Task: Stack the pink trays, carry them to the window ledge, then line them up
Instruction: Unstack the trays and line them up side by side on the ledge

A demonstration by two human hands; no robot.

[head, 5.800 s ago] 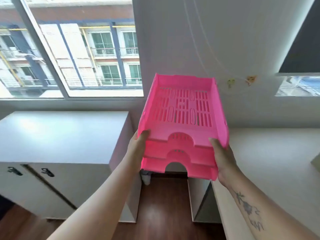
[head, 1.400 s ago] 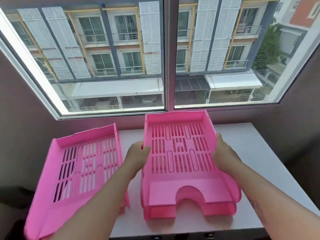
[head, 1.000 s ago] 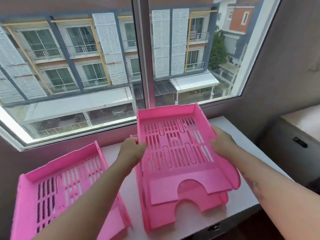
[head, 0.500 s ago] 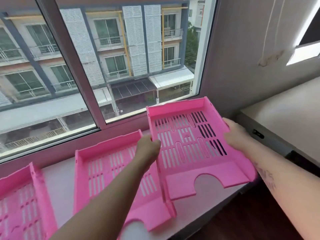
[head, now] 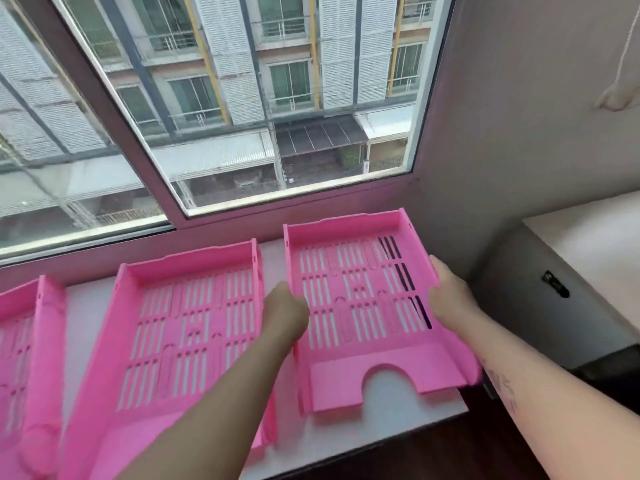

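Observation:
Three pink slotted trays lie side by side on the white window ledge (head: 391, 424). The right tray (head: 360, 306) sits at the ledge's right end, its right side hanging past the edge. My left hand (head: 285, 315) grips its left wall and my right hand (head: 446, 296) grips its right wall. The middle tray (head: 183, 327) lies just left of my left arm, which covers its front right corner. Only the right part of the left tray (head: 24, 358) shows at the frame's left edge.
The window glass and its frame (head: 173, 209) rise right behind the trays. A grey wall closes the ledge's right end. A white cabinet (head: 588, 247) with a dark handle stands to the right, over dark wood floor.
The top tray came off the stack, moved right and came down onto the ledge beside the middle tray. The view turned right and down.

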